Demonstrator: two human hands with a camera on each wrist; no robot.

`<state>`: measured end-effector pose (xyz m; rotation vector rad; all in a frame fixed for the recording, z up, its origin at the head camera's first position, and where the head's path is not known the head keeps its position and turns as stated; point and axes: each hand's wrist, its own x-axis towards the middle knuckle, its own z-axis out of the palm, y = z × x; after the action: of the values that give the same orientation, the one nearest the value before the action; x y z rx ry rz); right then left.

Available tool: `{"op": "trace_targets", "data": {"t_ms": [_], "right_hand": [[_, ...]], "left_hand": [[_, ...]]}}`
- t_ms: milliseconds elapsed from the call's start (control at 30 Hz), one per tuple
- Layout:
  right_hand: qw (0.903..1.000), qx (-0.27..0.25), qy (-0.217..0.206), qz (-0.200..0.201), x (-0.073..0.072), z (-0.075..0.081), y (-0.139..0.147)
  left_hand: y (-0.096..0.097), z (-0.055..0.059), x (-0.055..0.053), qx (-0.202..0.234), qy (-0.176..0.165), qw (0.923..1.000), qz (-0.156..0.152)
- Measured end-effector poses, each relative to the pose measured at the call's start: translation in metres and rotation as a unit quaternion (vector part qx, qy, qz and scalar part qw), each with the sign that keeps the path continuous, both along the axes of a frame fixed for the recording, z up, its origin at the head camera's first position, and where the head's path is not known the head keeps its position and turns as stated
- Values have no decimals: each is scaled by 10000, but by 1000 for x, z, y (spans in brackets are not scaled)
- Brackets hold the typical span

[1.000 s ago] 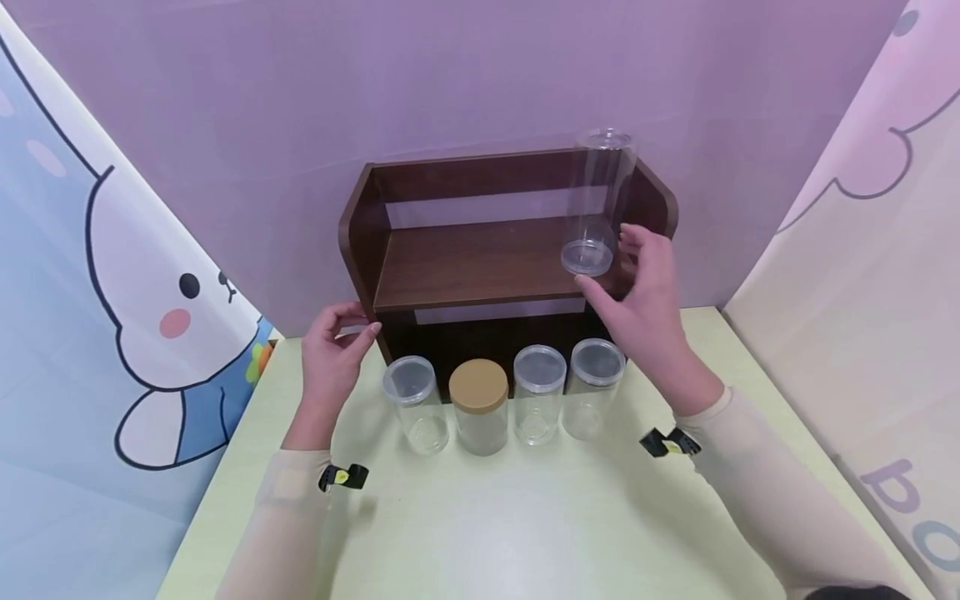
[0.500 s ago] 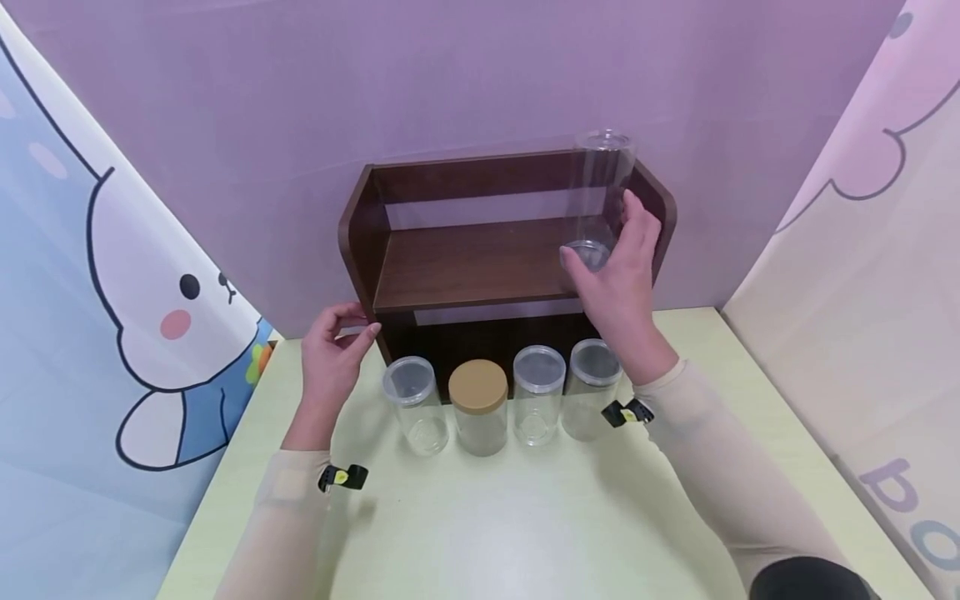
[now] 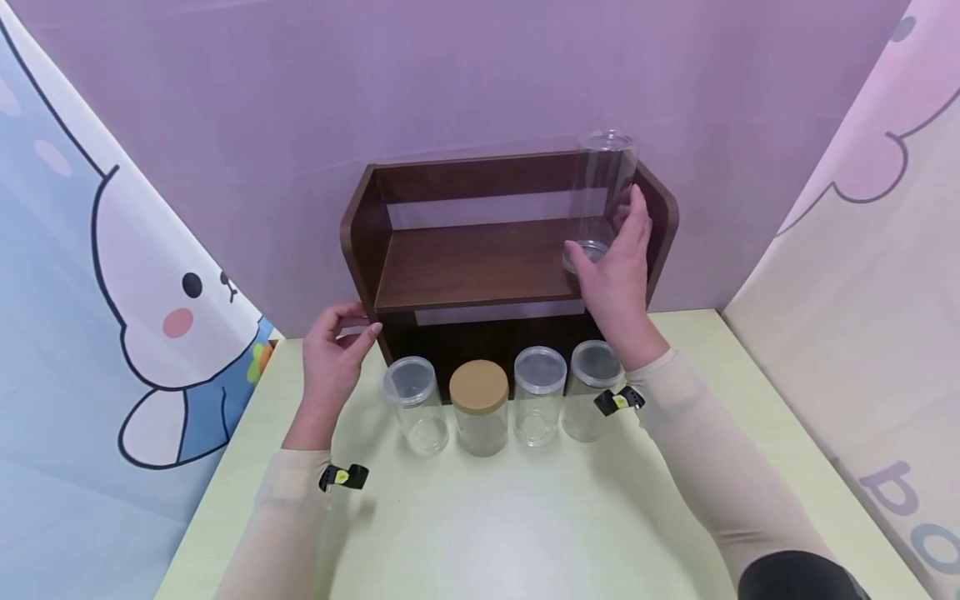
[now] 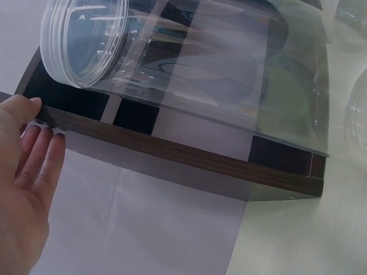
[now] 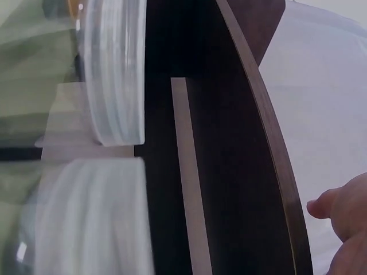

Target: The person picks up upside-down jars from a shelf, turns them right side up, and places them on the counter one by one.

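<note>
A small dark-brown two-tier shelf [image 3: 480, 258] stands against the backdrop. My left hand [image 3: 332, 362] grips the front edge of its left side panel, with the thumb in front; the left wrist view also has this hand [image 4: 26, 177] on the panel edge. On the right of the upper tier, a tall clear jar [image 3: 596, 179] stands upright. My right hand [image 3: 617, 279] holds it low down, thumb across the front and fingers around the right side. In the right wrist view only part of this hand [image 5: 350, 217] appears, and the held jar is out of sight.
Several clear jars stand in a row before the lower tier: a clear-lidded one [image 3: 416, 406] at left, a tan-lidded one [image 3: 481, 408], and two more clear-lidded jars [image 3: 538, 396] [image 3: 587, 408] at right. They stand on a pale table [image 3: 480, 533]; printed curtains flank it.
My right hand has moved up and left onto the tall jar, closing its thumb and fingers around it. The jar stays in almost the same spot. My left hand has not moved.
</note>
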<state>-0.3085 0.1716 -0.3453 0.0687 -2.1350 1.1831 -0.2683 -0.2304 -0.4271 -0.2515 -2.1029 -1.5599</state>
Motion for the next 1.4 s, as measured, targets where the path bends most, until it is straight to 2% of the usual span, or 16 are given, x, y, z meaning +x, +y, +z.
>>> {"op": "trace_targets", "data": {"t_ms": [300, 633, 867, 1033, 1167, 1400], "right_hand": [[9997, -152, 143, 132, 1, 0, -2], [9949, -556, 481, 687, 12, 0, 0], [9850, -999, 862, 1113, 51, 18, -13], [9819, -969, 988, 1294, 67, 20, -10], [9789, -997, 996, 1483, 75, 16, -6], [9792, -747, 1100, 1533, 75, -9, 9]], "left_hand": [[-2, -1, 0, -61, -56, 9999, 85], [-4, -2, 1, -75, -47, 9999, 95], [-3, -1, 1, -67, 14, 10000, 59], [0, 0, 1, -75, -14, 9999, 91], [2, -1, 1, -82, -34, 9999, 107], [4, -1, 3, -115, 11, 9999, 70]]}}
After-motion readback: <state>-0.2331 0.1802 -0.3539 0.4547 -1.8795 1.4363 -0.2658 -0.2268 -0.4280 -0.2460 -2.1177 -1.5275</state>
